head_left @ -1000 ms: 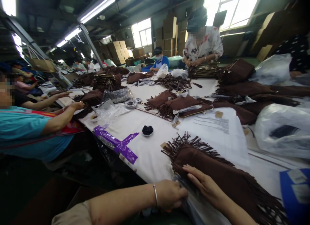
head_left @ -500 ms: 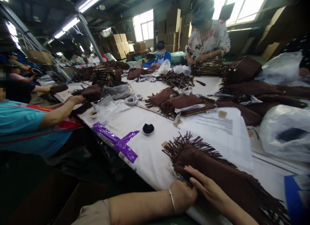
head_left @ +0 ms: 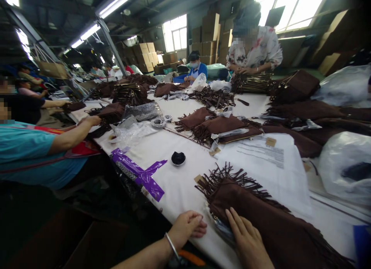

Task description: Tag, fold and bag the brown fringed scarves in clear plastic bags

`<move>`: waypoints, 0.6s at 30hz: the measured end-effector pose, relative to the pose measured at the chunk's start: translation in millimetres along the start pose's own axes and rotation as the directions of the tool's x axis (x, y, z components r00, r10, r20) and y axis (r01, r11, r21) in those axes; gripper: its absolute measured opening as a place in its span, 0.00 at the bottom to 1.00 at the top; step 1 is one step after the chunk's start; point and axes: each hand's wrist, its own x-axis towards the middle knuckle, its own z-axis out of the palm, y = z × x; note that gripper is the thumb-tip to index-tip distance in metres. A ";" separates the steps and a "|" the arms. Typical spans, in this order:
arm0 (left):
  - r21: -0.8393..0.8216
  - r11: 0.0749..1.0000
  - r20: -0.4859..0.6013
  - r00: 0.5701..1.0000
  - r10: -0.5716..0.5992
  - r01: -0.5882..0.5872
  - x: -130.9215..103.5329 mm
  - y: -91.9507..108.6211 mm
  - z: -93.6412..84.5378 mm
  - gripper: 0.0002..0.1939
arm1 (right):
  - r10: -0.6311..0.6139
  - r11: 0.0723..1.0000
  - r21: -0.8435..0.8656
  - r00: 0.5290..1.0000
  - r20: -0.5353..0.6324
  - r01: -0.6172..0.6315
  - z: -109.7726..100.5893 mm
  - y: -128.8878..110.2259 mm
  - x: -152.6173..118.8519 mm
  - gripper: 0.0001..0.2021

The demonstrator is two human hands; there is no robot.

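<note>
A dark brown fringed bag (head_left: 272, 222) lies flat on the white-covered table, its fringe spread at the far end and along the side. My right hand (head_left: 246, 232) rests flat on its near edge, fingers stretched out. Beneath those fingers, some clear plastic (head_left: 222, 226) and a metal fitting show at the bag's edge. To the left, apart from the bag, my left hand (head_left: 188, 227) hovers over the table edge. Its fingers are curled, with the thumb against the index finger; anything between them is too small to make out.
A small white dish with black stuff (head_left: 177, 158) stands ahead, with purple tape (head_left: 139, 170) along the table edge. More fringed bags (head_left: 223, 126), dark straps (head_left: 213, 97) and a clear plastic bag (head_left: 344, 157) lie beyond. A co-worker in turquoise (head_left: 29, 153) sits left; others work farther back.
My left hand has come away from the bag's edge and moved left, its fist loosened. My right hand has shifted slightly and stays on the bag. The view has moved a little.
</note>
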 end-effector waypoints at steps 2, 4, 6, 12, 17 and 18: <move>-0.069 0.996 0.032 0.998 -0.060 0.063 1.5 7.2 -0.5 0.36 | -0.010 0.999 0.041 1.000 0.024 0.009 -5.1 9.8 7.5 0.44; -0.152 0.983 0.135 0.987 -0.085 0.105 2.6 16.6 3.8 0.35 | -0.028 0.997 0.075 0.999 0.019 0.027 -13.5 16.6 11.7 0.46; -0.256 0.961 0.288 0.957 -0.025 0.102 6.6 25.1 14.6 0.30 | -0.065 0.994 0.088 0.998 -0.004 0.065 -22.1 17.9 12.1 0.45; -0.494 0.867 0.301 0.949 0.092 0.072 50.0 27.4 57.7 0.22 | -0.219 0.974 0.054 0.976 -0.021 0.220 -25.1 9.4 1.1 0.40; -0.527 0.849 0.123 0.992 0.036 0.035 85.7 23.3 60.0 0.18 | -0.316 0.949 0.007 0.949 -0.025 0.316 -15.9 13.8 -5.5 0.34; -0.537 0.843 0.119 0.992 0.029 0.040 88.4 25.4 58.3 0.18 | -0.328 0.945 -0.010 0.945 -0.021 0.327 -14.6 14.5 -5.9 0.32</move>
